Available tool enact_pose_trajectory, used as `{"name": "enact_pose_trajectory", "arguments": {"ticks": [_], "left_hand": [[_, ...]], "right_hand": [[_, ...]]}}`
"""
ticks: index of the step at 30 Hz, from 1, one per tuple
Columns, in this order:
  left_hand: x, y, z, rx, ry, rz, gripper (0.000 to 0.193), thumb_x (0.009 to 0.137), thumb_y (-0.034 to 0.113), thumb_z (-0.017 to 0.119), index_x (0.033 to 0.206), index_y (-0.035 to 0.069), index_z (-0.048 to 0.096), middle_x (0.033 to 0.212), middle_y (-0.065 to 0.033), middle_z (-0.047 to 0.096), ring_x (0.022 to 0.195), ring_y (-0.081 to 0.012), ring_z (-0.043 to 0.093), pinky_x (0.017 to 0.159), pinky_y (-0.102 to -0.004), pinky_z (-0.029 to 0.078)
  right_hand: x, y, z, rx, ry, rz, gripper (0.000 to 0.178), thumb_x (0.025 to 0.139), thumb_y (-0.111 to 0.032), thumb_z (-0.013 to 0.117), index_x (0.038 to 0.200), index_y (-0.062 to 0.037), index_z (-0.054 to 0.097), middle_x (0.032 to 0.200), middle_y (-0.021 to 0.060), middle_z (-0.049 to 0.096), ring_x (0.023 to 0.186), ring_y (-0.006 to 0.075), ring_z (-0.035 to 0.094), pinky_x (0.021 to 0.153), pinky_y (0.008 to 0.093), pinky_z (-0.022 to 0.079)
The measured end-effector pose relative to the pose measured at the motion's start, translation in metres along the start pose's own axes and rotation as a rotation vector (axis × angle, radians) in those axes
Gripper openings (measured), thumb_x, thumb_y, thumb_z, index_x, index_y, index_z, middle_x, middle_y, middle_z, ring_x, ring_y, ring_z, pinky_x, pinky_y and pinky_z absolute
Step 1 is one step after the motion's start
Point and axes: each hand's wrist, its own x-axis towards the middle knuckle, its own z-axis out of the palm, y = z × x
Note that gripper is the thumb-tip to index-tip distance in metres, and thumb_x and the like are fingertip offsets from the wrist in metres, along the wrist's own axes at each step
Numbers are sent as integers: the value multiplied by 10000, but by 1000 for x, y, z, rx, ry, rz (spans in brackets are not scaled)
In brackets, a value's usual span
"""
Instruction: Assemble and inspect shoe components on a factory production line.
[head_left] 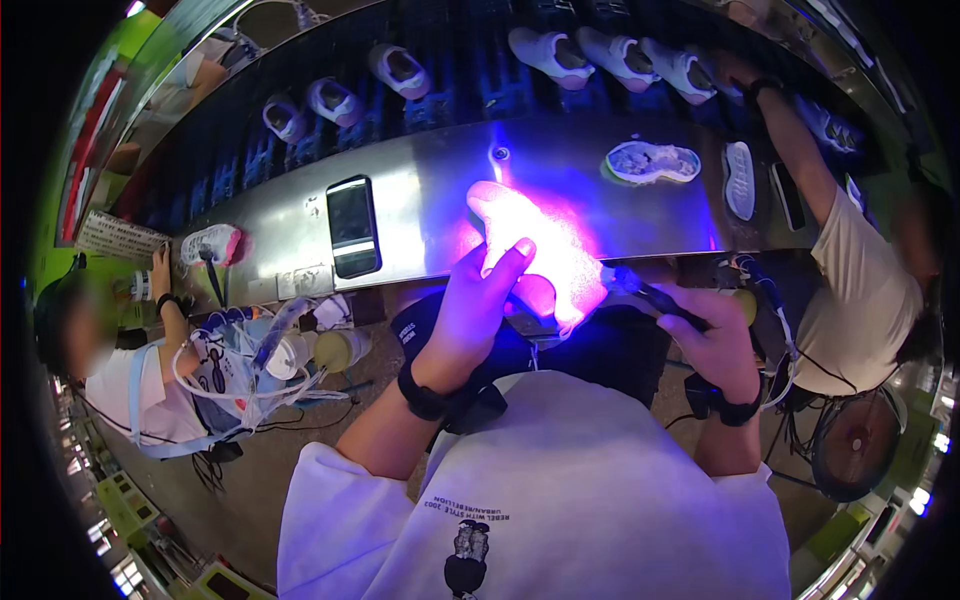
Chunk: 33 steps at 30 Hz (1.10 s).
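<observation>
My left hand (478,305) is closed around a shoe upper (535,235), thumb pressed on its side. The upper glows pink and purple under a strong violet light, so its details are washed out. In my right hand (715,335) is a dark-handled brush (668,302), and its bristle end meets or nearly meets the shoe's right end. Glare there hides whether they touch. Both hands are above my lap, at the near edge of the metal bench (430,210). A white shoe sole (652,162) lies on the bench beyond the brush.
A phone (353,226) lies on the bench to the left, and a second sole (738,180) to the right. Several pale shoes (400,72) stand on the dark conveyor (220,150) behind. Co-workers sit on both sides; a container (340,348) is at left, a fan (855,445) at lower right.
</observation>
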Motion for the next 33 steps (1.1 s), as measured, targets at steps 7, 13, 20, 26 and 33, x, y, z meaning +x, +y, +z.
{"name": "enact_pose_trajectory", "arguments": {"ticks": [7, 13, 20, 26, 33], "left_hand": [[-1, -10, -13, -440, -104, -241, 497, 1023, 446, 588, 1280, 24, 535, 972, -74, 666, 757, -174, 670, 778, -315, 587], [-11, 1, -5, -727, -335, -388, 588, 1064, 431, 496, 1494, 51, 365, 1194, -144, 630, 986, -242, 694, 892, -343, 605], [1, -10, 19, -1076, -341, -597, 598, 1059, 482, 464, 1420, 10, 398, 1338, -258, 510, 1080, -360, 647, 907, -385, 625], [4, -20, 22, -1332, -436, -890, 601, 1046, 425, 497, 1416, -41, 420, 1255, -282, 572, 996, -321, 678, 861, -384, 634], [1, 1, 33, -1304, -532, -741, 536, 1050, 339, 474, 1417, -48, 420, 1227, -275, 589, 1003, -331, 687, 838, -372, 638]], "right_hand": [[18, -30, -9, -266, 86, -202, 432, 822, -37, 751, 1246, -99, 703, 742, 105, 594, 635, 237, 577, 610, 339, 451], [27, -34, -19, -256, 76, -228, 400, 849, -57, 722, 1247, -94, 699, 782, 117, 621, 678, 266, 609, 648, 353, 481], [34, -9, -23, -116, 88, -231, 410, 829, -15, 725, 1237, -39, 692, 909, 126, 713, 788, 229, 687, 734, 316, 529], [30, 13, -18, -2, 86, -187, 402, 834, -4, 748, 1231, -14, 682, 933, 132, 720, 823, 229, 711, 751, 317, 548], [14, 32, -6, -35, 146, -185, 408, 825, -25, 763, 1227, -41, 696, 970, 143, 724, 862, 240, 713, 782, 319, 543]]}}
